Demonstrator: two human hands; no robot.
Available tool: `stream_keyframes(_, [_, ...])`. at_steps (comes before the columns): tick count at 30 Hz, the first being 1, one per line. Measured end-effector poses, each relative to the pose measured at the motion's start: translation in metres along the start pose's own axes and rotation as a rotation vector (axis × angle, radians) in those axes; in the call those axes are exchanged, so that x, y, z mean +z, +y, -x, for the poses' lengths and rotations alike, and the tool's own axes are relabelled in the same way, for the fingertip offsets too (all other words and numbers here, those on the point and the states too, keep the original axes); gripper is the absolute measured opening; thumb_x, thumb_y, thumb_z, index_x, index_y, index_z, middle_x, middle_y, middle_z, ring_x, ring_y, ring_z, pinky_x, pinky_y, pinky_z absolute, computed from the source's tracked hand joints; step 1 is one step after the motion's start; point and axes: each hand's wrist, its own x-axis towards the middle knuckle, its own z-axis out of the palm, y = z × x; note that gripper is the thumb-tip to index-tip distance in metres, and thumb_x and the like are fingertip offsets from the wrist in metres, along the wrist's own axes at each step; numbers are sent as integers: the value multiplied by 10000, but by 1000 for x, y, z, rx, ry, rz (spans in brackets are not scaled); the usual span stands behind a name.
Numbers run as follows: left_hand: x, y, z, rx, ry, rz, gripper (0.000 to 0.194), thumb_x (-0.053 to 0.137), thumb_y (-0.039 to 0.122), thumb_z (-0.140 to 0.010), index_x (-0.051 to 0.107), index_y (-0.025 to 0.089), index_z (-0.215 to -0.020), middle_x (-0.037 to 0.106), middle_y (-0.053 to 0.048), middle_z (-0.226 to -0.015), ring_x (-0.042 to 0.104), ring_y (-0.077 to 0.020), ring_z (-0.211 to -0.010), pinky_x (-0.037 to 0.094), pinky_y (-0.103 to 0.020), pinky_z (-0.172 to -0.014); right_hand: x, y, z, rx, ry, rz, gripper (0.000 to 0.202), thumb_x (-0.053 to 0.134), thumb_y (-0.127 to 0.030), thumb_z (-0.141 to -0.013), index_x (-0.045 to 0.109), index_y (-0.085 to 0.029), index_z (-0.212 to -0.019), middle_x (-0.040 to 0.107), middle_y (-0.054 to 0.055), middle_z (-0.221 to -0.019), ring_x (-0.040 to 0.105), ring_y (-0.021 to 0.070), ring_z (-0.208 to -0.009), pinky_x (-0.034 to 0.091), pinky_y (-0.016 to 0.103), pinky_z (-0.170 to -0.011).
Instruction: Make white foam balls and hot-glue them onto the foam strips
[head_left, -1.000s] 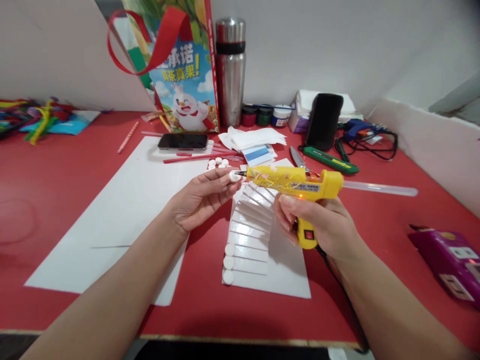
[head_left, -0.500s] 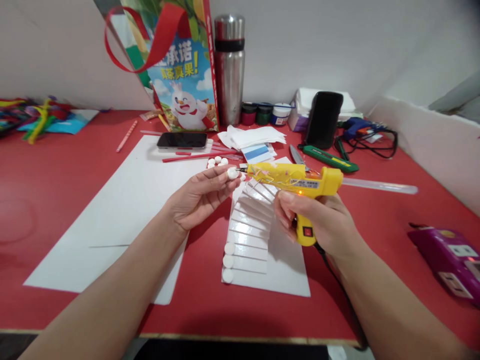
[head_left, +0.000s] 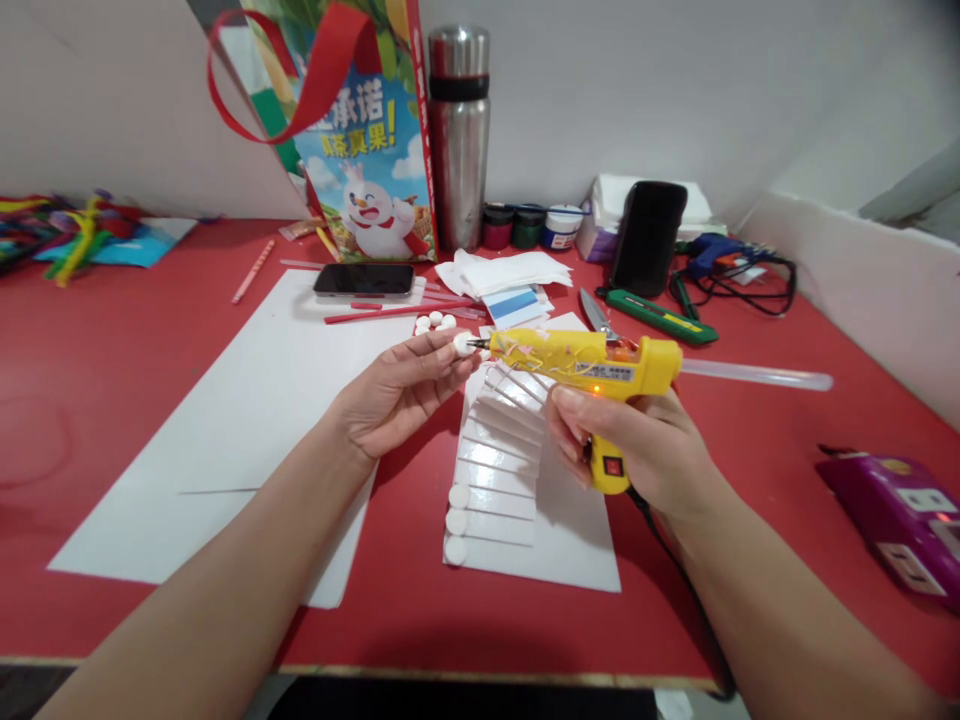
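Between the thumb and fingers of my left hand [head_left: 409,390] is a small white disc [head_left: 463,345]. My right hand [head_left: 630,430] is wrapped round the handle of a yellow glue gun [head_left: 585,360], whose metal nozzle points left and meets the disc. A clear glue stick [head_left: 757,374] juts from the gun's rear, and a small orange light glows on its side. Below the hands lies a white card [head_left: 574,530] bearing a curved row of overlapping white strips [head_left: 499,475]. Three white discs [head_left: 456,522] sit at the left ends of the lowest strips. More loose discs [head_left: 435,321] lie behind my left hand.
A large white sheet [head_left: 225,420] covers the left-middle of the red table [head_left: 405,620]. Behind are a phone [head_left: 364,280], a picture bag [head_left: 367,150], a steel flask [head_left: 459,140], paint pots [head_left: 529,227], a green cutter [head_left: 660,316] and scissors [head_left: 594,311]. A purple power strip [head_left: 892,520] lies right.
The glue gun has shifted slightly left, and its nozzle now overlaps the disc more. My left hand has hardly moved and still pinches the disc.
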Motion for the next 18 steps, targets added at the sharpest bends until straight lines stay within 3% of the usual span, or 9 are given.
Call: stream_keyframes(18, [-1, 0, 1, -6, -28, -15, 226, 723, -48, -790, 774, 90, -962, 784, -74, -899, 765, -124, -789, 616, -151, -778, 1, 1, -1, -16, 28, -67, 363, 727, -401, -849, 580, -187, -596, 550, -12, -514, 518, 116, -378, 372, 244, -358])
